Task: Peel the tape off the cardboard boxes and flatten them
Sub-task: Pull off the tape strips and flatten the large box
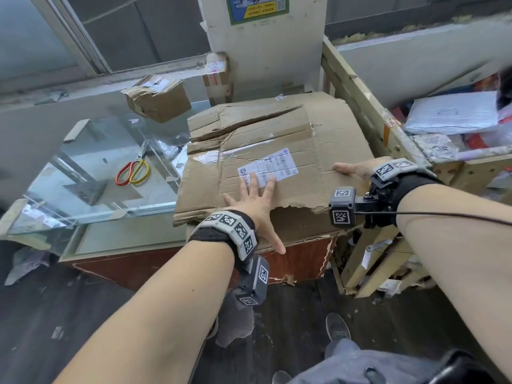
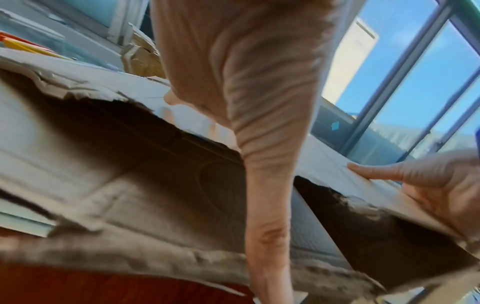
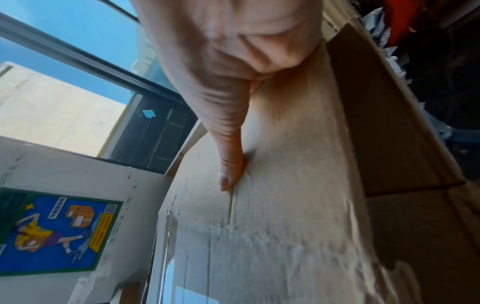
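Both hands are pressing on the big flat cardboard box point(image 1: 277, 151). Left hand point(image 1: 255, 206) is lying flat, fingers spread, touching the white label point(image 1: 267, 169). Right hand point(image 1: 352, 170) is gripping the box's right edge. Box is lying on the red cabinet point(image 1: 299, 261).

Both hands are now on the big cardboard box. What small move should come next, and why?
Probably press down with the flat left hand, since the big cardboard box looks only partly collapsed: its torn near edge gapes open. The right hand steadies the right edge. Clear tape by the label remains to peel afterwards.
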### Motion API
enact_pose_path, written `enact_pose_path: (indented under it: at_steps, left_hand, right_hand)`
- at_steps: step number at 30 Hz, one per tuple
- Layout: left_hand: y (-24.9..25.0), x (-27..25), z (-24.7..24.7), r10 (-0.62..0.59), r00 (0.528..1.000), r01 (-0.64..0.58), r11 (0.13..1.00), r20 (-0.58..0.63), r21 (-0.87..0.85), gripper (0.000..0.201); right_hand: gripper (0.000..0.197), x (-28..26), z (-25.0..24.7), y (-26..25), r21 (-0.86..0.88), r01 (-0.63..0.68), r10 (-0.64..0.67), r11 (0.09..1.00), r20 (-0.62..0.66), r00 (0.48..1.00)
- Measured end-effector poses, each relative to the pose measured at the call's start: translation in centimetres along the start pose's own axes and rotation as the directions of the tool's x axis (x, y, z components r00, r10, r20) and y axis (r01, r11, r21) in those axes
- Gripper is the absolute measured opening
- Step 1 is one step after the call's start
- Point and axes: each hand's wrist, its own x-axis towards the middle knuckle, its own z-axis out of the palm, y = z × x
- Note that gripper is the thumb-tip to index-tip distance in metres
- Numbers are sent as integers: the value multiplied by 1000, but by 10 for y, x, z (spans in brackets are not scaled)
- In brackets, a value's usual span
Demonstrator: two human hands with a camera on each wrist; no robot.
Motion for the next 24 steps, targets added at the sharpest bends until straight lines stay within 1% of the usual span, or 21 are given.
enact_pose_path:
  at_steps: [1, 3, 4, 5, 6, 7, 9, 10, 11, 12, 14, 15, 16, 17, 18, 19, 20, 21, 22, 23, 24]
  left_hand:
    - [1, 0, 2, -9, 1000, 9, 999, -10, 41, 160]
    - [2, 2, 3, -10, 998, 16, 994, -54, 112, 153]
    - [-2, 2, 0, -5, 997, 16, 990, -81, 139, 146]
    - [-7, 2, -2, -1, 995, 16, 989, -99, 149, 139]
    - [-14, 3, -3, -4, 995, 17, 991, -101, 132, 134]
    - [-21, 5, -3, -8, 996, 17, 995, -85, 99, 132]
    - [-32, 8, 3, 5, 1000, -4, 999, -17, 41, 138]
    - [-34, 10, 5, 14, 1000, -15, 1000, 16, 22, 142]
    - [-35, 11, 7, 19, 999, -19, 1000, 37, 2, 142]
    - [-35, 13, 7, 17, 999, -17, 1000, 39, -21, 139]
    - [-36, 16, 3, 12, 1000, -12, 999, 8, -53, 128]
    - [-38, 17, 1, 11, 1000, -11, 998, 2, -61, 125]
    - [-39, 19, -2, 13, 1000, -11, 998, 15, -68, 124]
    - [-41, 21, -4, 18, 999, -15, 998, 40, -69, 124]
    - [-42, 23, -6, 25, 997, -21, 998, 70, -62, 125]
    - [-43, 24, -10, 35, 994, -30, 998, 100, -54, 125]
    - [-44, 25, -15, 46, 992, -39, 998, 121, -56, 123]
    - [-46, 26, -21, 57, 990, -48, 997, 127, -67, 120]
    - [-48, 26, -27, 65, 991, -55, 995, 117, -87, 116]
    - [-51, 29, -34, 71, 994, -62, 993, 87, -102, 112]
    - [-53, 33, -39, 74, 996, -69, 992, 47, -108, 107]
  right_hand:
    - [69, -2, 1, -1, -82, 8, -6, 997, 23, 1000]
    - [65, 8, 11, 2, 12, 31, -32, 999, 94, 995]
    - [67, 10, 20, 4, -16, 48, -46, 999, 107, 993]
    - [68, 12, 27, 3, -139, 99, -78, 985, 151, 985]
    - [73, 16, 36, 4, -197, 121, -84, 973, 184, 979]
    - [83, 25, 45, 5, -234, 133, -80, 963, 223, 972]
    - [120, 56, 65, 15, -35, 107, -92, 994, 304, 948]
    - [136, 83, 76, 28, 137, 54, -94, 989, 304, 948]
    - [142, 96, 82, 36, 247, -3, -79, 969, 322, 943]
    - [136, 99, 86, 38, 328, -46, -61, 943, 310, 949]
    - [100, 52, 75, 18, 378, -56, -38, 924, 238, 971]
    - [82, 41, 72, 9, 382, -43, -29, 923, 181, 983]
    - [75, 38, 71, 4, 360, -40, 8, 932, 90, 996]
    - [81, 39, 69, -1, 241, -60, 76, 969, -58, 995]
    - [91, 35, 66, -9, 75, -87, 103, 993, -260, 960]
    - [98, 32, 65, -19, -84, -64, 25, 994, -400, 916]
    - [100, 33, 66, -29, -208, 42, -133, 977, -447, 884]
    - [103, 35, 66, -38, -326, 172, -297, 930, -388, 873]
    - [106, 36, 66, -49, -427, 282, -420, 859, -274, 865]
    - [111, 37, 64, -59, -494, 350, -484, 796, -173, 858]
    - [115, 41, 65, -69, -525, 388, -504, 758, -93, 859]
